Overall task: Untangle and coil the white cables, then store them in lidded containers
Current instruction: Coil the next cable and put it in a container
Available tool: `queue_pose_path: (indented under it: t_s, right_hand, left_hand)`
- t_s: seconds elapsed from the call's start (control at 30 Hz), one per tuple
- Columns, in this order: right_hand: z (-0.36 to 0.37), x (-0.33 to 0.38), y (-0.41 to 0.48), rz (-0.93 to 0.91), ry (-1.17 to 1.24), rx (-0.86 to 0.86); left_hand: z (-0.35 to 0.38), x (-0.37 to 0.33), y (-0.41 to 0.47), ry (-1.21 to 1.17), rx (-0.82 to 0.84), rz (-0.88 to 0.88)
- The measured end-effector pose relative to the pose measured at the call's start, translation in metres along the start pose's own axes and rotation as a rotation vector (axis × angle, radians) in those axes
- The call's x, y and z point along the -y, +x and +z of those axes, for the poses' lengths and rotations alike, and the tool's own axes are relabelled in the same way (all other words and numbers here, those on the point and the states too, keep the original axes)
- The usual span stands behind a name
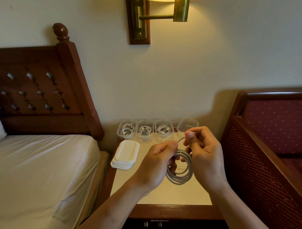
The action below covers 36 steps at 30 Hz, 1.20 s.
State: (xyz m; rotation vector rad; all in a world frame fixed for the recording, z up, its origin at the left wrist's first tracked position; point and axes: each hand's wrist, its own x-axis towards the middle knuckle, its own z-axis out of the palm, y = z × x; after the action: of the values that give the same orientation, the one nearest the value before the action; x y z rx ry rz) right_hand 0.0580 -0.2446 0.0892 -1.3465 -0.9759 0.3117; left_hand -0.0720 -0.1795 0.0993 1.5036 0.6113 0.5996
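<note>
A white cable (180,176) hangs coiled in several loops above the nightstand (162,194). My left hand (155,164) grips the coil at its upper left. My right hand (204,154) pinches the cable's free end between thumb and forefinger just above the coil. At the back of the nightstand stand three clear containers, each with a coiled white cable inside: left (126,129), middle (145,130), right (164,128). An empty clear container (188,124) stands to their right, partly behind my right hand. A stack of white lids (126,154) lies at the nightstand's left.
A bed with a white sheet (40,170) and a wooden headboard (44,92) is on the left. A wooden, red-upholstered piece of furniture (273,137) is close on the right. A brass wall lamp (159,16) hangs above.
</note>
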Motion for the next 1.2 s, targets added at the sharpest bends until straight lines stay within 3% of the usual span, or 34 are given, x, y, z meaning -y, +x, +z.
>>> queue_pose_path:
  t_s: [0.17,0.37,0.67,0.73,0.87,0.97,1.2]
  right_hand:
    - [-0.007,-0.015,0.012,-0.014,0.097,0.068]
    - [-0.016,-0.028,0.014,-0.142,-0.065,0.313]
    - [-0.034,-0.005,0.02,0.408,0.385,0.697]
    - [-0.034,0.001,0.016,0.375,0.296,0.745]
    - [-0.024,-0.005,0.007,0.195,-0.125,0.591]
    - [-0.025,-0.001,0.007,0.145,-0.172,0.54]
    - [-0.034,0.007,0.009,0.066,-0.244,0.633]
  left_hand:
    - [-0.006,-0.006,0.001,-0.076,-0.027,0.093]
    - [-0.007,-0.005,0.004,-0.041,-0.088,0.122]
    - [-0.006,0.005,0.008,0.242,-0.193,0.138]
    - [-0.004,0.008,0.009,0.286,-0.21,0.13]
    - [-0.003,0.013,0.012,0.331,-0.191,0.118]
    - [-0.003,0.017,0.011,0.307,-0.138,0.166]
    - [-0.009,0.009,0.012,0.302,-0.072,0.175]
